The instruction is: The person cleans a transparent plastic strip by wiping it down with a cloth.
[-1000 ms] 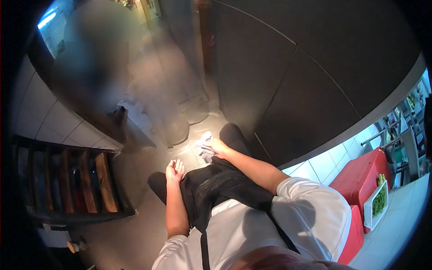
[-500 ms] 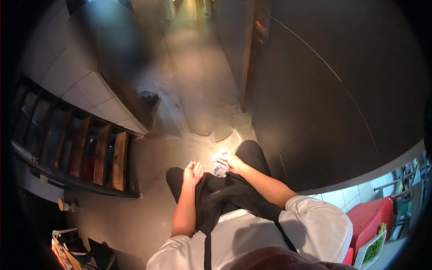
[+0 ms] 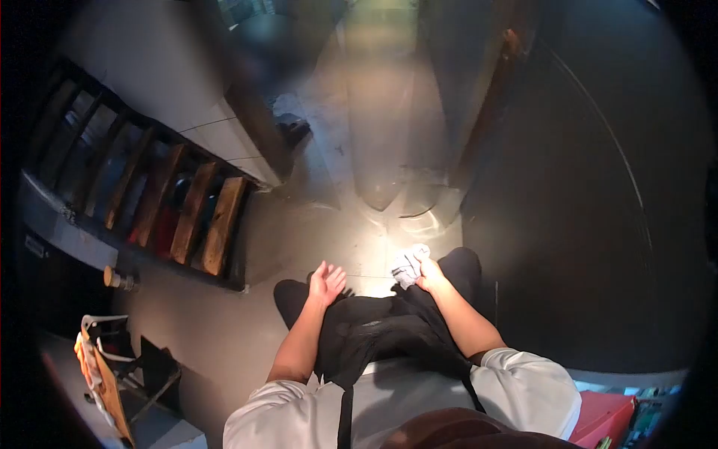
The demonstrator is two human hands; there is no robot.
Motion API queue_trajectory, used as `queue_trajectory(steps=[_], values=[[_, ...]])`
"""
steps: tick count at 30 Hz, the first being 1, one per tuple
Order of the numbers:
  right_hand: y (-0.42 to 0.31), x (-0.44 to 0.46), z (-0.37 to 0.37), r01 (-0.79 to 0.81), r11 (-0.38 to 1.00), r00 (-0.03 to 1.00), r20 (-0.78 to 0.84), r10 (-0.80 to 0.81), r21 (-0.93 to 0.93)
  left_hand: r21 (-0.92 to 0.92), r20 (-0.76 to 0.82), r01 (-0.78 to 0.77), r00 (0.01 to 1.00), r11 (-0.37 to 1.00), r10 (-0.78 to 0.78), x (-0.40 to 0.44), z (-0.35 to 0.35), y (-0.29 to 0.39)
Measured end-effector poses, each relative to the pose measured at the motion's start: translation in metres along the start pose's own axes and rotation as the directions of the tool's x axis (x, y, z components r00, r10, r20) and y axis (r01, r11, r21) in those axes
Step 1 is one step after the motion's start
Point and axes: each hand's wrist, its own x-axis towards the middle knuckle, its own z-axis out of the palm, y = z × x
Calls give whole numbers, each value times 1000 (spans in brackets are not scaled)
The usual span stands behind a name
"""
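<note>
My right hand [image 3: 429, 275] is closed around a crumpled white cloth [image 3: 407, 265] with dark marks, held above my right thigh. Beside my left thigh, my left hand [image 3: 327, 283] is empty, palm turned up and fingers apart. A black apron [image 3: 374, 329] covers my lap between the two arms. Bright light falls on the floor [image 3: 366, 258] just beyond the hands.
A rack with wooden slats [image 3: 224, 224] stands at the left. Lower left is a folding chair [image 3: 112, 374] with something orange on it. A dark curved wall [image 3: 576, 224] rises on the right. A red box [image 3: 602, 415] shows at the lower right.
The view has swung to the right, so the rack and wall appear shifted. My hands are farther apart; the cloth is still in my right hand. More of the folding chair shows.
</note>
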Motion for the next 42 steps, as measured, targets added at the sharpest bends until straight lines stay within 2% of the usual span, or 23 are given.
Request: queue_trajectory(steps=[3,7,9,11,12,13,15,17,18,19,21,22,25,27,29,31,33,34,36,37,39,41,42], values=[[2,-1,13,-24,998,1000,-6,23,-50,-82,189,-88,977,993,102,13,44,50],[0,-1,9,-10,999,1000,-16,9,-34,-97,503,-160,844,982,187,40,144,143],[0,5,1,50,999,999,-15,-50,0,-73,557,-219,800,973,222,73,187,191],[5,17,-20,79,995,997,21,-78,-58,-36,545,-280,799,959,254,141,204,243],[8,27,-33,97,991,995,42,-93,-90,27,360,-375,868,927,340,142,236,250],[14,36,-43,118,986,992,69,-110,-122,112,170,-455,885,884,434,138,267,258],[23,46,-43,172,973,983,-40,-180,-157,99,238,-505,849,858,472,161,292,282],[21,37,-25,166,968,974,-124,-191,-189,11,218,-498,847,867,484,181,316,301],[12,25,-3,194,974,972,-115,-207,-116,-43,209,-482,852,875,480,186,329,306],[5,17,11,145,982,979,-124,-160,-119,-98,198,-462,859,882,472,186,343,308],[-2,7,21,37,991,987,-151,-57,-128,-103,305,-457,831,884,465,193,354,317],[0,15,13,-12,987,992,-124,-8,-158,-161,176,-479,847,863,502,179,372,309],[3,14,16,15,979,972,-228,-63,-204,-138,65,-403,908,905,414,203,364,311],[2,10,20,24,979,978,-197,-65,-203,-148,162,-411,887,899,432,172,359,291],[1,7,21,65,974,986,-139,-97,-215,-197,178,-482,839,853,515,154,348,273],[1,1,20,85,974,993,-62,-100,-209,-247,283,-477,797,843,534,126,328,253],[1,-3,19,213,961,967,180,-181,-175,-316,396,-438,745,841,537,95,305,232],[0,-2,21,231,970,949,240,-206,-82,-356,594,-381,612,853,521,68,296,222],[-3,6,20,232,969,925,289,-245,79,-391,859,-277,233,878,456,31,280,209],[-14,-10,32,348,937,888,308,-340,32,-397,872,-263,191,879,451,15,270,204],[-34,-28,66,502,859,828,228,-512,103,-396,718,-479,369,783,590,-38,267,184],[-69,-57,117,630,768,690,374,-620,110,-385,709,-521,361,762,606,-54,251,178],[-87,-73,152,764,641,558,418,-717,80,-363,708,-561,353,744,612,-66,251,174]])
